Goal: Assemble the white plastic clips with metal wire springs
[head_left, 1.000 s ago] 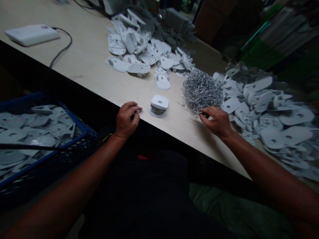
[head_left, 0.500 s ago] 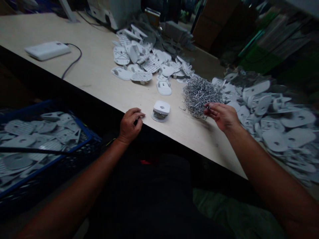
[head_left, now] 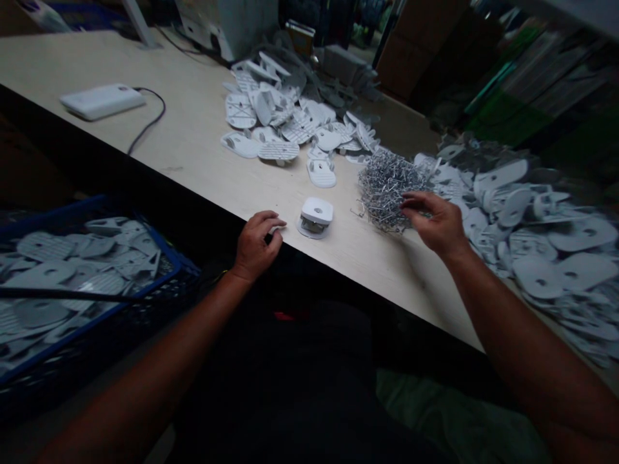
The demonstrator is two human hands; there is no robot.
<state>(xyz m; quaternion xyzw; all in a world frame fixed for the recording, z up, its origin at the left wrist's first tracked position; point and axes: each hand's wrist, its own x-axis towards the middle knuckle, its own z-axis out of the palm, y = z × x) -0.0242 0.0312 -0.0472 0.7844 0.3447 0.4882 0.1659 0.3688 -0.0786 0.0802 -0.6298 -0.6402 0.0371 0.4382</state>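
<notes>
A small white plastic assembly (head_left: 315, 218), two rounded plates one above the other with metal between them, stands near the table's front edge. Just left of it is my left hand (head_left: 258, 243), its fingers loosely bent and apart, holding nothing. To the right lies a heap of thin, bent metal wire pieces (head_left: 387, 187), perhaps torsion springs. At that heap's right side, the thumb and fingertips of my right hand (head_left: 432, 219) come together in a pinch; what is between them is too small to make out.
White plastic plates (head_left: 290, 116) lie piled at the back of the table (head_left: 193, 154), with another pile of plates (head_left: 541, 238) at right. A white power bank (head_left: 103, 102) with a cable rests at left. Below, a blue crate (head_left: 176, 263) holds more plates.
My right hand's fingers have shifted slightly and turned more downward at the wire heap. My left hand stays beside the white assembly. The whole view has moved a little.
</notes>
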